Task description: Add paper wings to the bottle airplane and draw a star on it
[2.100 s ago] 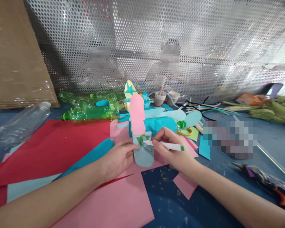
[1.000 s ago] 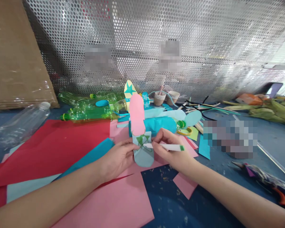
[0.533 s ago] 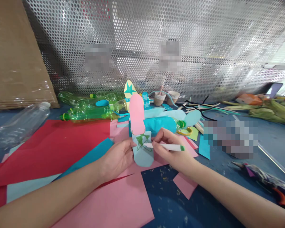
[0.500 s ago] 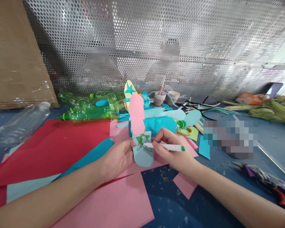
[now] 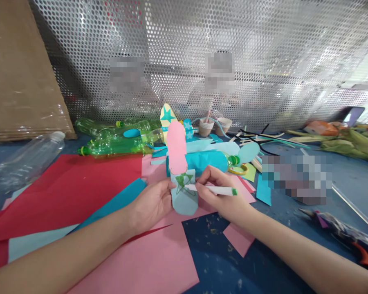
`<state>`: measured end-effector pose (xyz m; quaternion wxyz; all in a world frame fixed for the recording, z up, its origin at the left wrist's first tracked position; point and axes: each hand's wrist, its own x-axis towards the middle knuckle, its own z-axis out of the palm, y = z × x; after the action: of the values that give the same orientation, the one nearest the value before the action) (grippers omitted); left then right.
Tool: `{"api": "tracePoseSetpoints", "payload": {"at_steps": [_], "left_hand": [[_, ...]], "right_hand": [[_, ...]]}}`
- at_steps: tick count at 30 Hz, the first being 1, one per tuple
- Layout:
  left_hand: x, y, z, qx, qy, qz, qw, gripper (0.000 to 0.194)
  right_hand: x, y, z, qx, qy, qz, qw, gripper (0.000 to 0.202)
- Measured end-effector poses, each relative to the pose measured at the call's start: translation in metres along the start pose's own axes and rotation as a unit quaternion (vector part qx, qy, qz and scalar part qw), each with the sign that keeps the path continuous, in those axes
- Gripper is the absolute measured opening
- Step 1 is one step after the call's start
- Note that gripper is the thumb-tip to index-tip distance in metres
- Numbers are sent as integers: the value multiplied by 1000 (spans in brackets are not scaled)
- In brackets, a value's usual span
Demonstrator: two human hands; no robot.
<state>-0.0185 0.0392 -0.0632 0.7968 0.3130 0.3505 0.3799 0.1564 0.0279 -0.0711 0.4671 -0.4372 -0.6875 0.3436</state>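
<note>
A light blue paper piece with a rounded end (image 5: 185, 205) bears a green star outline, partly filled in. My left hand (image 5: 151, 204) pinches its left edge between thumb and fingers. In my right hand (image 5: 221, 185) is a white marker with a green end (image 5: 223, 190), its tip against the star. Just beyond stands a pink rounded paper piece (image 5: 177, 143). It adjoins a bottle wrapped in blue paper (image 5: 207, 161), whose green cap faces right. A pale blue paper oval (image 5: 249, 152) sits by that cap.
Red paper (image 5: 101, 179) and pink paper (image 5: 144, 261) cover the left and front. Green bottles (image 5: 119, 146) lie behind, a clear bottle (image 5: 27, 159) at left. A glue gun (image 5: 334, 226) rests at right. Two small pots (image 5: 206, 127) stand before the perforated metal wall (image 5: 178, 49).
The marker has shifted very slightly to the left over the star. Both hands keep the same hold, and the surroundings look the same.
</note>
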Motion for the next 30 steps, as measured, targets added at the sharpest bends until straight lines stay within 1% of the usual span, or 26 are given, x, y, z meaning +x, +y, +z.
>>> {"api": "tracePoseSetpoints", "payload": {"at_steps": [6,12,16,20,23,28,30], "left_hand": [[-2,-1,-2,-7,-16,2,1000,20],[1,-2,-4,-11,-6,0,1000,19],[3,-3,-5,-11,-15,5,1000,19],[2,-4,-6,-5,-22,11,1000,17],[1,-3,-5,2,-26,12,1000,15],[1,-2,-3,-2,-9,9,1000,18],[1,-2,-2,-6,1,4,1000,19]], "right_hand": [[-1,1,0,-5,2,-2,1000,14],[1,-2,1,4,24,3,1000,15],[1,-2,1,1,10,3,1000,16],[1,-2,0,0,16,6,1000,16],[0,-2,0,2,6,7,1000,16],[0,-2,-1,7,16,12,1000,14],[1,-2,0,5,10,8,1000,15]]}}
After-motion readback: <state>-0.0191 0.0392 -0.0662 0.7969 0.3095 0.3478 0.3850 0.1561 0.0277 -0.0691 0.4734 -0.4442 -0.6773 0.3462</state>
